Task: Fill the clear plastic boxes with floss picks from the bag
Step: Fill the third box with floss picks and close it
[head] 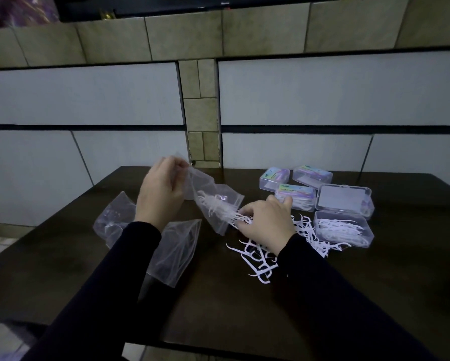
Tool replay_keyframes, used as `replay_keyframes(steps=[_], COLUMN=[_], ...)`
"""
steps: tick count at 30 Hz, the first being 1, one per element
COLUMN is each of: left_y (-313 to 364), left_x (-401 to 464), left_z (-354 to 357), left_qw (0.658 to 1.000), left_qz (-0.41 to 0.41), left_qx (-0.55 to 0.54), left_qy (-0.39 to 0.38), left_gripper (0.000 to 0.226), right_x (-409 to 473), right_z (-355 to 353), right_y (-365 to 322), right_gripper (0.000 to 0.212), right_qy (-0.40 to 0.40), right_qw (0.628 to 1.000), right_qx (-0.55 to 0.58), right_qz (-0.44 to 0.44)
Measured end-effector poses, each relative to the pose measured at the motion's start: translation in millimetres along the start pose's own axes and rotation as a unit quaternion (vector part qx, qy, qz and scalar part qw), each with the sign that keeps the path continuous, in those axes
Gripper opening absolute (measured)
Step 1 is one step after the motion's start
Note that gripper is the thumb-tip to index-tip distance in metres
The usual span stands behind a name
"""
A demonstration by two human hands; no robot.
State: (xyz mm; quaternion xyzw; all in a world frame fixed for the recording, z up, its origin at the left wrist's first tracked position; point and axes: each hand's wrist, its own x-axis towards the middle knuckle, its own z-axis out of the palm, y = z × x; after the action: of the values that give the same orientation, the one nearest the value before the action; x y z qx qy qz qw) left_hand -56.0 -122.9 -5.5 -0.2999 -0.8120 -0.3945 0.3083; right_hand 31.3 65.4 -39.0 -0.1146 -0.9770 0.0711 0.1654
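The dark table point(244, 308) lies bare across the lower middle and lower right of the frame, giving open passage there. Right of centre, five clear plastic boxes point(343, 199) sit clustered close together, with narrow gaps between them. Loose floss picks point(260, 261) are scattered just below and left of the boxes. At centre left, two empty bags point(177, 251) lie flat. A tiled wall point(88, 152) closes off the table's far edge.
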Motion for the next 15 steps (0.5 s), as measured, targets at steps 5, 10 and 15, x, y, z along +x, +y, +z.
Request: replay_keyframes(steps=[5,10,15], left_y=[2,5,6], left_x=[2,-1,-2], left_z=[-2,4,7], left_qw=[1.0,0.998,0.995], left_qz=[-0.001,-0.02,-0.022], left_qx=[-0.009,-0.06,-0.096], left_qy=[0.023,0.004,-0.023], left_gripper=[0.008,0.008,0.009], right_x=[0,4,8], right_z=[-4,2,8], right_y=[4,-7,-15], right_gripper=[0.032,0.041,0.034], right_qy=[-0.011,0.004,0.011], right_qw=[0.999,0.986,0.973], right_qx=[0.029,0.157,0.216], right_qz=[0.011,0.059,0.08])
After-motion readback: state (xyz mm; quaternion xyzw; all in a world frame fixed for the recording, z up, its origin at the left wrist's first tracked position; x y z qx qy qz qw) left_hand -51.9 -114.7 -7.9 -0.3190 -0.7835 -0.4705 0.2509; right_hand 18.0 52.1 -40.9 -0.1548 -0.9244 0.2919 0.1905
